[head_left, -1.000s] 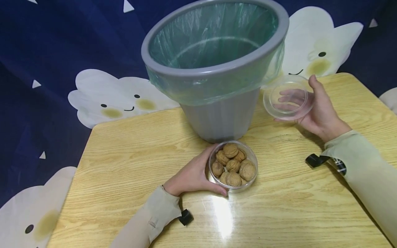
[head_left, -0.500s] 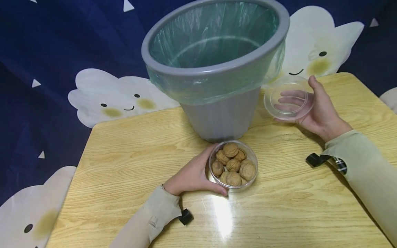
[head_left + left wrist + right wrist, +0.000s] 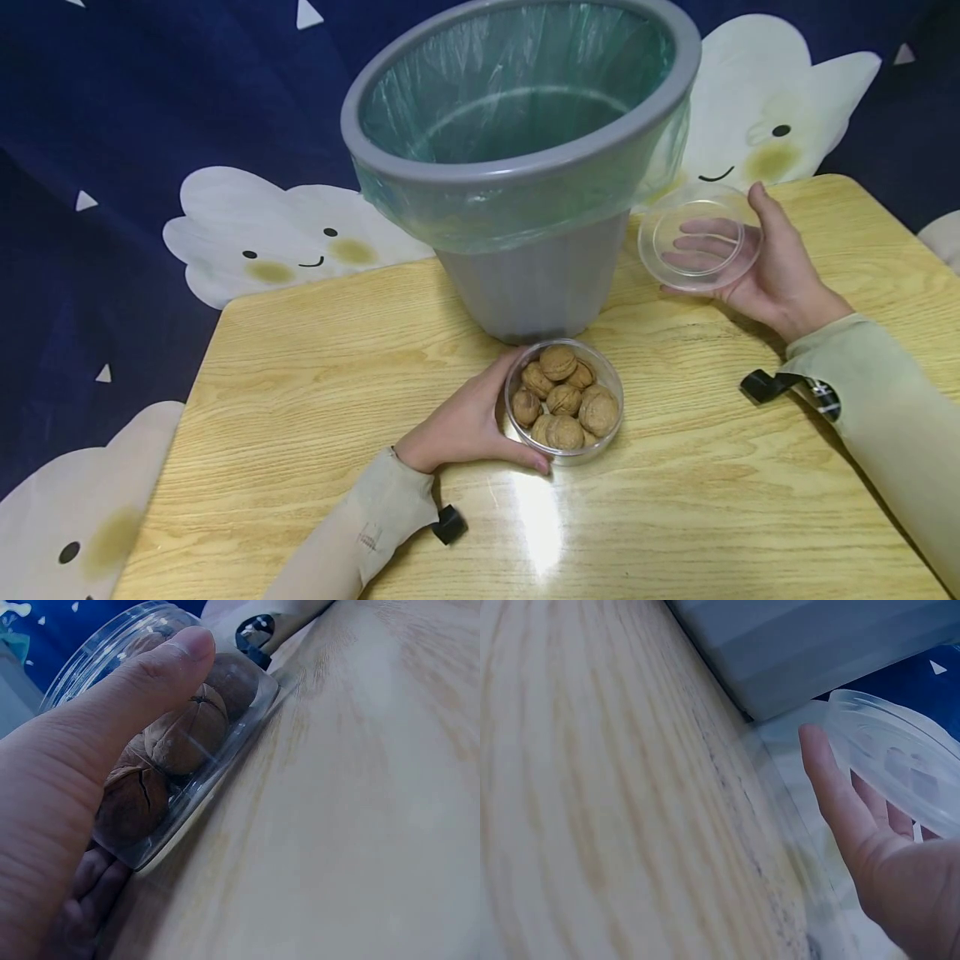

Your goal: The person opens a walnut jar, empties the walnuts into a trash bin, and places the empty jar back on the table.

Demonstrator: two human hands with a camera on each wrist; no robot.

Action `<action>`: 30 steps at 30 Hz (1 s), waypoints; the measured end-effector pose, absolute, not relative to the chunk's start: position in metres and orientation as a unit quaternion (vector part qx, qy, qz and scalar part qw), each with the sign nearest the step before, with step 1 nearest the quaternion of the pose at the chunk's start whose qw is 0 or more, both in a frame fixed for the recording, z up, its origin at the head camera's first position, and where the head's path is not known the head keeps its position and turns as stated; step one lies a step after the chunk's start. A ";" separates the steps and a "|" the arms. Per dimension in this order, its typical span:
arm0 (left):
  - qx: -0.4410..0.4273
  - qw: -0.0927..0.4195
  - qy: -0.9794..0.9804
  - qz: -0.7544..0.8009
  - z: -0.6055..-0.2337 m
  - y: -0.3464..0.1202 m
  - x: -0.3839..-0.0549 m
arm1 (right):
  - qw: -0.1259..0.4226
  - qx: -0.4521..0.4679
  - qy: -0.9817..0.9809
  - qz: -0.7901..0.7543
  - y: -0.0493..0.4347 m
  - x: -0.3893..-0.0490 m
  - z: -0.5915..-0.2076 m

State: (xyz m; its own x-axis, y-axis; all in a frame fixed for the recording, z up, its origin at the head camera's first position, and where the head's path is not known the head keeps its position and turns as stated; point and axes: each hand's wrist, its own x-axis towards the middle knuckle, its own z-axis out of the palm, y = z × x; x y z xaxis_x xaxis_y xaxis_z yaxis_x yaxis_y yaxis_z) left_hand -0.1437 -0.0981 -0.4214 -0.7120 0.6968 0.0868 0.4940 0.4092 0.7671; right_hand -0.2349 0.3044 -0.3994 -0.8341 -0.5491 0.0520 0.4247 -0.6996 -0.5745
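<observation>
In the head view my left hand grips a round clear plastic container on the table. The thumb lies along its near side and the fingers reach round the far side, mostly hidden. Several whole walnuts fill the uncovered container; the left wrist view shows a cracked walnut through its wall. Above the right part of the table my right hand holds a clear round lid by its edge, tilted. Its fingers show through the plastic, and the thumb points up beside the rim.
A grey bin with a green liner stands on the wooden table, just behind the container and left of the lid. A dark blue curtain with cloud pictures hangs behind.
</observation>
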 end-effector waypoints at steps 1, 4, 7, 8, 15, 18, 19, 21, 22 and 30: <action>0.359 0.124 0.830 0.409 -0.421 -0.098 -0.144 | 0.266 -0.110 0.279 -0.916 0.305 -0.235 -0.399; 0.361 0.124 0.828 0.411 -0.422 -0.098 -0.144 | 0.262 -0.110 0.273 -0.919 0.305 -0.235 -0.400; 0.360 0.126 0.827 0.414 -0.422 -0.097 -0.144 | 0.254 -0.108 0.265 -0.924 0.304 -0.235 -0.400; 0.359 0.127 0.826 0.415 -0.422 -0.097 -0.144 | 0.249 -0.107 0.265 -0.925 0.304 -0.235 -0.400; 0.357 0.129 0.825 0.419 -0.421 -0.097 -0.144 | 0.227 -0.093 0.258 -0.934 0.304 -0.237 -0.401; 0.356 0.129 0.826 0.418 -0.421 -0.097 -0.143 | 0.224 -0.071 0.266 -0.935 0.303 -0.237 -0.401; 0.355 0.130 0.826 0.418 -0.421 -0.098 -0.143 | 0.220 -0.063 0.279 -0.933 0.303 -0.237 -0.400; 0.354 0.130 0.827 0.417 -0.422 -0.098 -0.143 | 0.205 -0.042 0.320 -0.924 0.302 -0.237 -0.400; 0.354 0.130 0.827 0.416 -0.422 -0.098 -0.143 | 0.198 -0.033 0.339 -0.919 0.301 -0.236 -0.400; 0.357 0.129 0.826 0.418 -0.421 -0.097 -0.143 | 0.163 0.029 0.419 -0.893 0.298 -0.235 -0.398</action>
